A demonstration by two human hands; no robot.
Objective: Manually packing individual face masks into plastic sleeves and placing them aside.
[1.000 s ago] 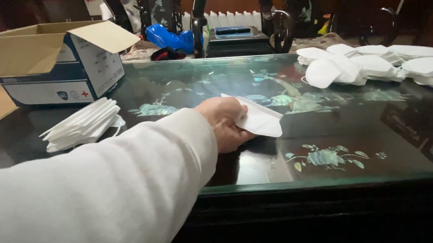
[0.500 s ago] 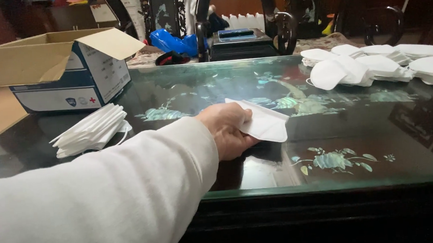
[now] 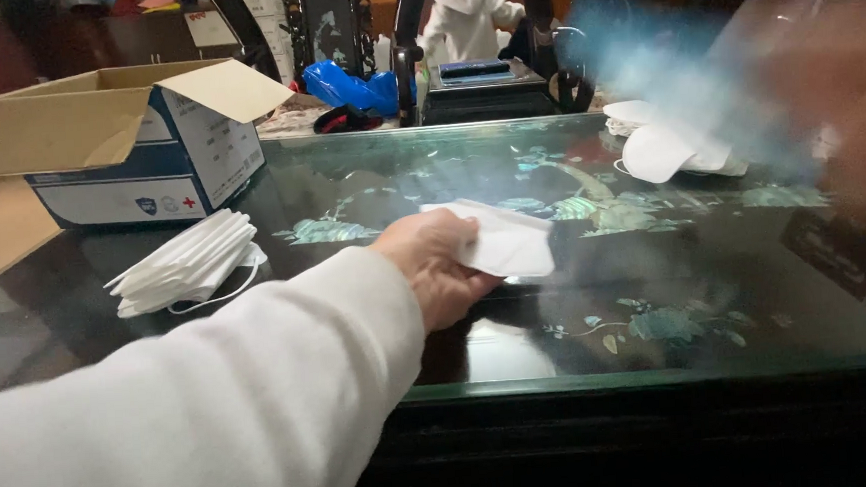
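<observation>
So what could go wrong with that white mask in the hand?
The left hand grips the mask only at one end, so it could slip onto the table. The right hand is a blur above the loose masks and might knock them. The stack of masks lies fanned out and could slide.

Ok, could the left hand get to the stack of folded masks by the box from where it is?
Probably yes: the left hand holds one white mask, and bare tabletop separates it from the stack.

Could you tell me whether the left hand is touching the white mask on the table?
Touching. The head view shows the left hand gripping the white mask, its fingers closed over the mask's near edge.
</observation>
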